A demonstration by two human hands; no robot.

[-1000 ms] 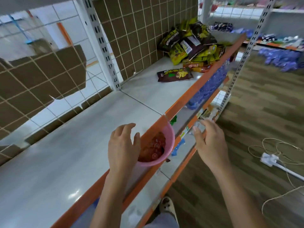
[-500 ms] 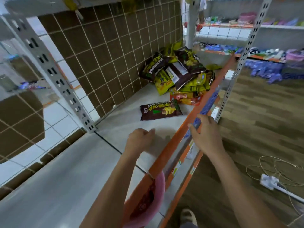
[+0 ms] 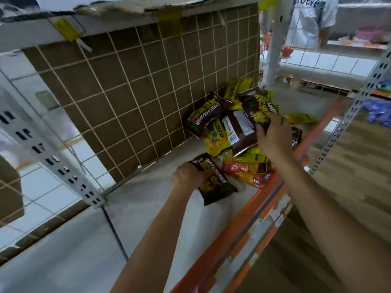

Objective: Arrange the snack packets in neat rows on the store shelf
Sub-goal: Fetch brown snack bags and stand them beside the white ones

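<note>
My left hand (image 3: 189,178) grips a dark brown snack packet (image 3: 215,185) lying on the grey shelf (image 3: 148,208). My right hand (image 3: 275,136) holds another dark brown and yellow packet (image 3: 257,106) at the top of a loose pile of packets (image 3: 239,132). The pile leans against the wire grid at the back and mixes brown, yellow and red-orange packets (image 3: 251,172).
A wire grid backed by brown cardboard (image 3: 137,96) closes the rear of the shelf. The orange front rail (image 3: 254,208) runs along the right edge. White uprights (image 3: 273,43) frame the bay. A person in a white shirt (image 3: 313,15) stands beyond, by other shelves.
I have moved right along the shelf, and the pink bowl is out of view. My left hand has taken hold of the lone brown packet. My right hand left the rail and grasped a packet in the pile.
</note>
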